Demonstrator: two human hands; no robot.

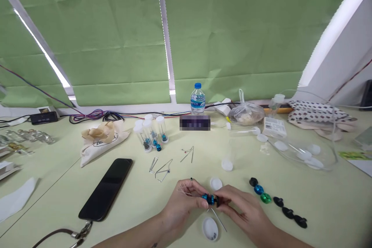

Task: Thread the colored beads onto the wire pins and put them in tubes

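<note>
Near the front of the table, a small blue metal part (pixel 207 198) sits between my two hands. My left hand (pixel 186 203) pinches its left side with thumb and fingers. With closed fingertips, my right hand (pixel 245 209) grips the dark disc-like end (pixel 217 201) on its right. A thin wire-like piece sticks out over my left fingers; its kind is unclear. Just below, a white cap (pixel 209 229) holds several tiny dark pieces, beside a thin metal rod (pixel 219 221). Behind my fingers lies another white cap (pixel 216 183).
Black, blue and green round parts (pixel 258 190) line up at right, with black ones (pixel 287 212) nearby. Hex keys (pixel 162 170), clear tubes (pixel 151 133), a phone (pixel 106 190) and a cloth pouch (pixel 103 141) lie leftward. A water bottle (pixel 198 99) stands behind.
</note>
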